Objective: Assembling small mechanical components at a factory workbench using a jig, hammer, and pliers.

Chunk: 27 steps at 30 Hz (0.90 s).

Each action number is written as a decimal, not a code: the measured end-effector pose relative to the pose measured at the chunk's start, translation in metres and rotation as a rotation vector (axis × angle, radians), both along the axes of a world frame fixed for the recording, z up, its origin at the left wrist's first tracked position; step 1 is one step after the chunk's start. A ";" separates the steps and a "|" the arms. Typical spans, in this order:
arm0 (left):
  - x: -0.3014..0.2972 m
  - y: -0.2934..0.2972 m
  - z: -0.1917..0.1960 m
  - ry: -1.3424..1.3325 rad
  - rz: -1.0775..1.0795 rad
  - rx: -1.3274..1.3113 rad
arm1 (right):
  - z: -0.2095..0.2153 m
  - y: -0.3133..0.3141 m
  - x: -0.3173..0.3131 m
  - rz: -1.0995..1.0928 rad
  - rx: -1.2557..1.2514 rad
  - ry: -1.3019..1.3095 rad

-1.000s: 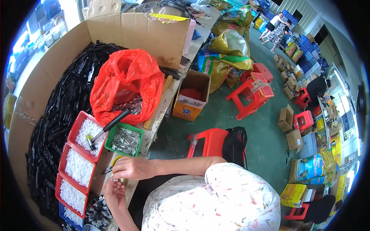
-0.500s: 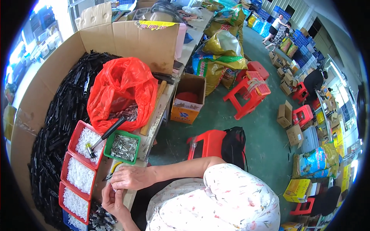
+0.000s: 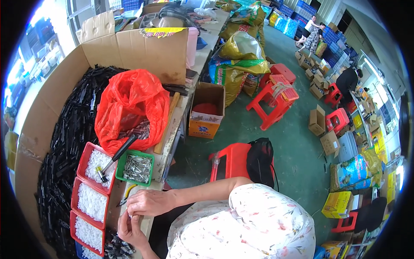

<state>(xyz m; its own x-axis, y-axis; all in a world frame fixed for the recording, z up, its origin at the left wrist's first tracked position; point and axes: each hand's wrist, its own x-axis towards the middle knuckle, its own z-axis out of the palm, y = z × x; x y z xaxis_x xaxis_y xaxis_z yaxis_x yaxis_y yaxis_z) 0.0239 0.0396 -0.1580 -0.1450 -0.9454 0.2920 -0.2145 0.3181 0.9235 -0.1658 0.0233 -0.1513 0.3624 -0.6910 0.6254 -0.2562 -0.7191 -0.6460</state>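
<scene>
My right hand (image 3: 150, 203) and my left hand (image 3: 132, 228) meet over the table's edge, fingers pinched together. Whatever sits between the fingertips is hidden or too small to make out. Yellow-handled pliers (image 3: 126, 195) lie right beside my right hand. Close by, a green tray (image 3: 152, 172) holds small metal pins or tubes. Red trays (image 3: 105, 207) with small white pieces stand in a row left of my hands. Across the uppermost red tray rests a black-handled tool with a metal head (image 3: 123, 149). Small dark and metallic parts (image 3: 118, 247) are heaped by my left hand.
A cardboard enclosure (image 3: 142, 52) surrounds a pile of long black plastic parts (image 3: 64, 151). An open red plastic bag (image 3: 140, 97) holds small pinkish pieces. On the floor stand a cardboard box (image 3: 208, 101), a red stool (image 3: 230, 162) and stuffed sacks (image 3: 241, 60). Several people are farther off.
The whole view has shifted slightly. My hands stay together at the table's edge, with only small finger movement.
</scene>
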 end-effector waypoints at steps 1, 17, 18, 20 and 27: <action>0.000 0.000 0.001 -0.037 -0.002 -0.017 | 0.000 0.001 0.000 -0.010 -0.003 -0.001; -0.005 0.003 -0.006 0.007 -0.042 -0.102 | 0.007 0.015 -0.006 -0.046 0.025 -0.032; -0.005 0.003 -0.007 0.006 -0.050 -0.119 | 0.009 0.016 -0.007 -0.047 0.025 -0.019; -0.002 0.003 -0.008 -0.024 -0.069 -0.117 | 0.005 0.019 -0.005 -0.062 0.008 -0.036; -0.005 0.003 -0.008 -0.034 -0.096 -0.147 | 0.006 0.026 -0.008 -0.083 0.055 -0.028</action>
<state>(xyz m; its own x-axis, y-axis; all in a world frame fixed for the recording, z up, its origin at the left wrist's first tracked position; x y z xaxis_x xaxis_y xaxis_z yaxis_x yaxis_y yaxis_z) 0.0185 0.0425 -0.1655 -0.2447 -0.8741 0.4197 -0.2069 0.4700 0.8581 -0.1739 0.0492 -0.1448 0.2856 -0.7512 0.5951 -0.2947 -0.6598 -0.6913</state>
